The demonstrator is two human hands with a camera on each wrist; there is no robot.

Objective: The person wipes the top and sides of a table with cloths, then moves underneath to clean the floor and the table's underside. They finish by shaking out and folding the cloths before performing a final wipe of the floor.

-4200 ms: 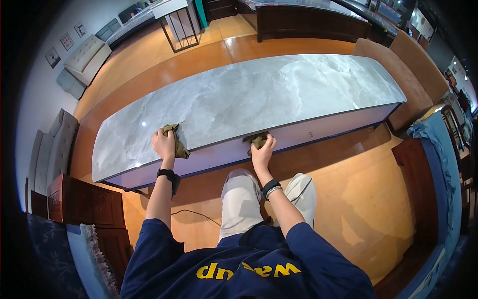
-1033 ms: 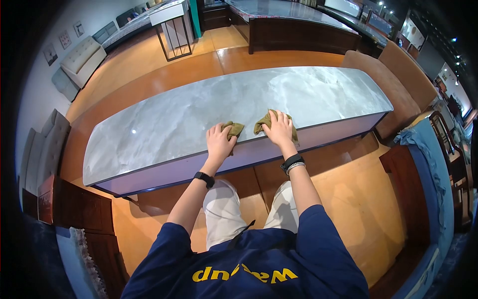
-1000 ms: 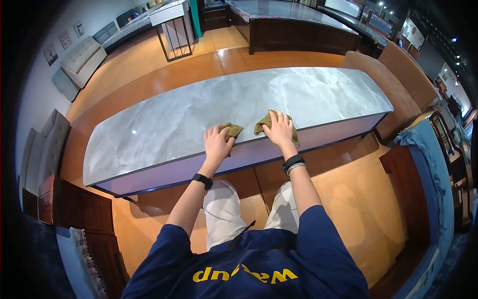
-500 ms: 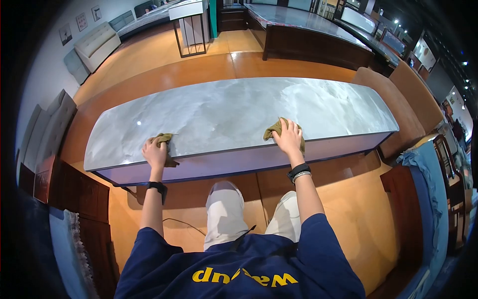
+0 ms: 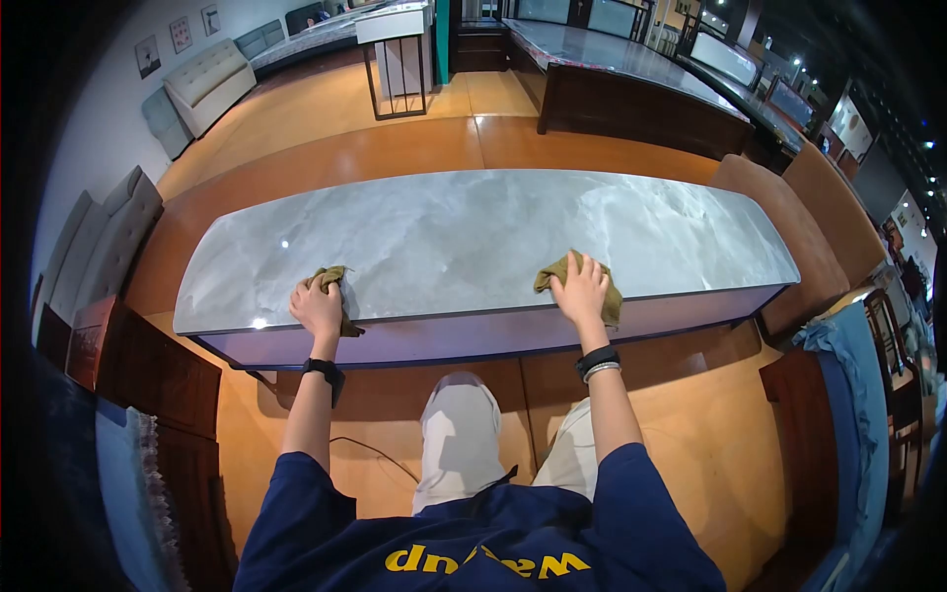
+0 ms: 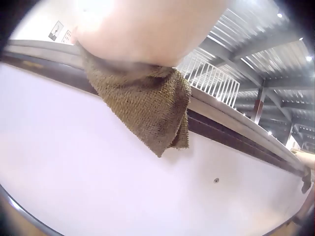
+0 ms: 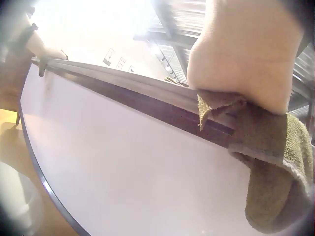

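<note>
A long low table with a grey marbled top (image 5: pixel 444 232) lies across the head view. At its near edge, left of the middle, my left hand (image 5: pixel 318 308) grips a bunched olive-green cloth (image 5: pixel 349 314). Part of that cloth (image 6: pixel 147 108) hangs down over the pale front panel in the left wrist view. Farther right, my right hand (image 5: pixel 582 294) presses a second olive cloth (image 5: pixel 614 308) onto the top, with its fingers extended and spread. A fold of this cloth (image 7: pixel 268 191) drapes over the edge in the right wrist view, where the fingers are hidden.
A brown upholstered seat (image 5: pixel 779 237) stands close to the table's right end. Dark wooden cabinets (image 5: pixel 148 365) are at the near left, and a blue-covered piece (image 5: pixel 848 395) at the right. A thin cable (image 5: pixel 375 449) lies on the floor by the person's legs.
From near the middle, my left hand has slid left along the near edge with its cloth. My right hand stays on its cloth, a little farther right. The head view has tilted up.
</note>
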